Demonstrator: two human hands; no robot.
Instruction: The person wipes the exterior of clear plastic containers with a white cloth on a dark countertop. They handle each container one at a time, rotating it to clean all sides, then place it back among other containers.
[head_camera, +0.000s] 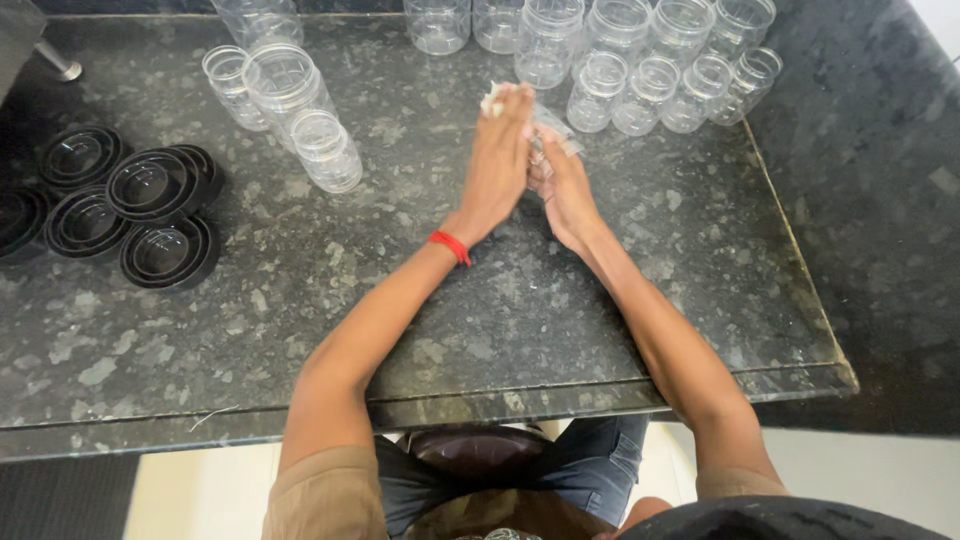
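A dark speckled stone table (300, 300) fills most of the view, and a person sits at its near edge with both arms stretched out over it. Along the far edge stands a crowd of clear plastic jars (640, 60), open-mouthed and upright, packed close together; a smaller cluster of the same jars (285, 100) stands apart to the left. Further left a group of black lids (130, 205) lies with the hollow side up, some overlapping. The left hand (497, 165), with a red band (451, 247) at the wrist, and the right hand (562, 185) meet near the middle of the table, just in front of the big row of jars. Between them they hold a small clear jar (553, 128), tipped on its side, and something pale, perhaps a cloth or a scrap of paper (491, 100), shows at the tips of the left fingers. Both sets of fingers are closed around the jar, though blur hides the exact grip. The jar looks light, thin-walled and smooth, so it would likely slip or dent under a hard squeeze; a hold around its body, with the other hand steadying the threaded neck, seems the safest.
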